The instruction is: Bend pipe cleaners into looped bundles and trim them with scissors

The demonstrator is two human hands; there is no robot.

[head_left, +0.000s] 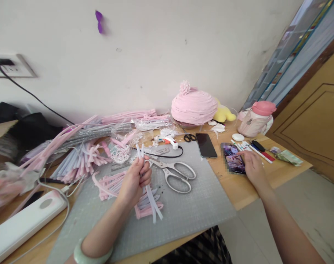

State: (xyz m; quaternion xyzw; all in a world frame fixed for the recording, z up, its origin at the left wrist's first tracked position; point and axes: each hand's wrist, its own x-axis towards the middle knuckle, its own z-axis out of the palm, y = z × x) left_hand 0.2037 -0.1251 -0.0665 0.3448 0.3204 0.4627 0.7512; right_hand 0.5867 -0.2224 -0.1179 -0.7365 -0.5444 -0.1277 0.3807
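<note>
My left hand (pixel 134 179) is closed around a few pale lilac pipe cleaners (pixel 150 194) above the grey cutting mat (pixel 194 205); their ends stick out above and below my fist. Under it lie cut pink pipe cleaner pieces (pixel 108 185). My right hand (pixel 252 167) rests on the lit phone (pixel 233 158) at the table's right side, with a finger stretched over the screen's right edge. Large silver scissors (pixel 175 173) lie on the mat between my hands.
A dark phone (pixel 206 145), small black scissors (pixel 189 138) and a glue gun (pixel 170 141) lie behind the mat. A pink coiled dome (pixel 193 105), pink bottle (pixel 256 119), pens (pixel 259 150), pipe cleaner bundles (pixel 81 146) and a white power strip (pixel 24 223) surround it.
</note>
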